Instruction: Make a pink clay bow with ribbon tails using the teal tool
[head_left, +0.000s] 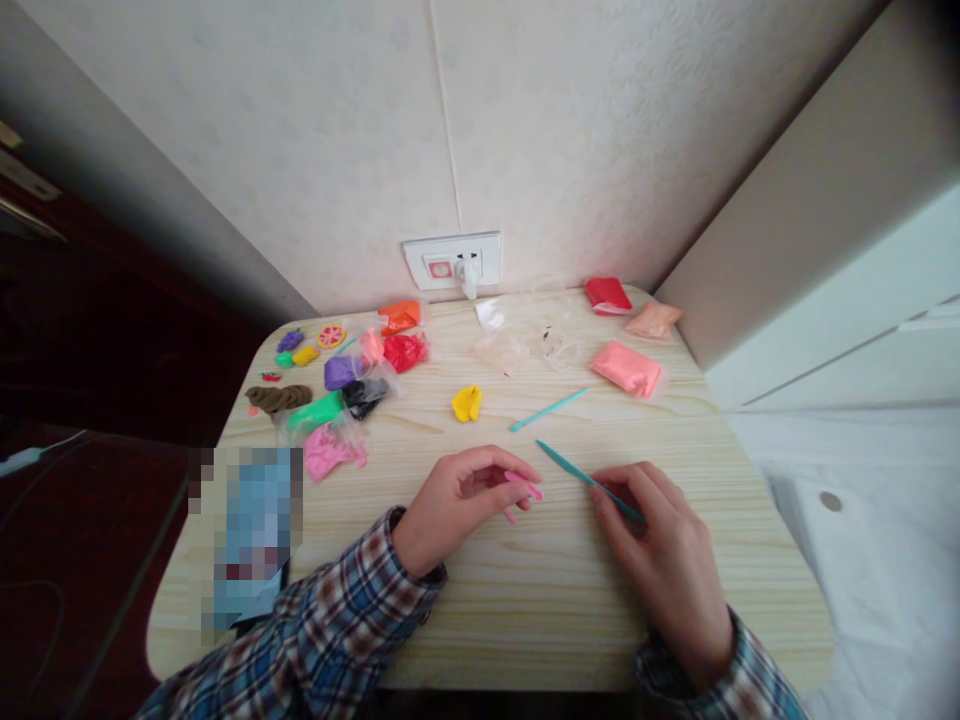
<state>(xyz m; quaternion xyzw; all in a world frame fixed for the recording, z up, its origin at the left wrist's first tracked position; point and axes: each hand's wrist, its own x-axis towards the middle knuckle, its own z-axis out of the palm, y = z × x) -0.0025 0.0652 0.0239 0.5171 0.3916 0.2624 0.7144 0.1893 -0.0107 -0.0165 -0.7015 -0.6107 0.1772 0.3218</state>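
My left hand [459,502] rests on the wooden table [525,600] with its fingers curled round a small strip of pink clay [523,487]. A tiny pink bit [510,517] lies on the table just below it. To the right, my right hand [660,555] grips a teal modelling tool [581,474] like a pen, its tip pointing up-left toward the pink strip. Both wrists wear plaid sleeves.
A second teal tool [549,409] and a yellow clay lump [466,403] lie beyond my hands. Several bags of coloured clay [345,385] and small clay shapes crowd the left. Pink [627,368], red [607,294] and peach bags sit back right. A wall socket [452,261] is behind.
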